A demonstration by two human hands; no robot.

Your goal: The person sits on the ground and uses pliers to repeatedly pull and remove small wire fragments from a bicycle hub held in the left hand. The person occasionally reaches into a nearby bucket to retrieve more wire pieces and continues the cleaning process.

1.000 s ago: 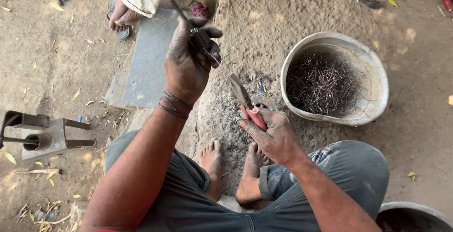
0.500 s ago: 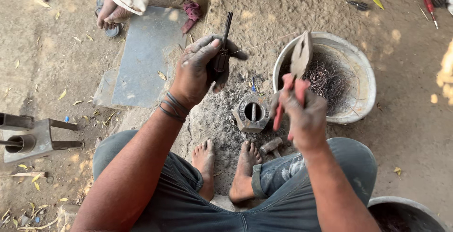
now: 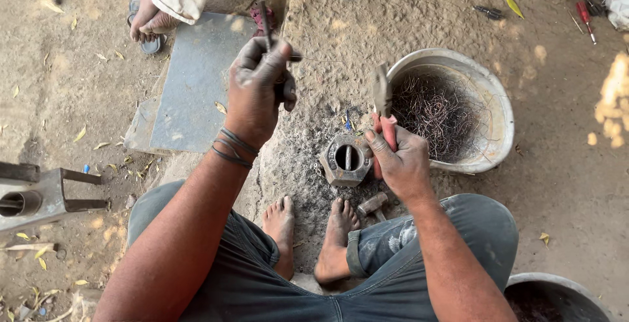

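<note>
Left hand [image 3: 259,89] raised, fist closed round a thin dark rod [image 3: 265,22], right hand [image 3: 400,161] gripping red-handled pliers [image 3: 383,109] upright, hexagonal metal block [image 3: 346,159] on sooty ground by bare feet, metal basin [image 3: 495,115] of tangled wire beside it

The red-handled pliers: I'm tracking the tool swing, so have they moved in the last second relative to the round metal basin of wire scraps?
Yes. The red-handled pliers rose from low beside the feet to upright against the round metal basin's left rim, in the right hand.
</note>
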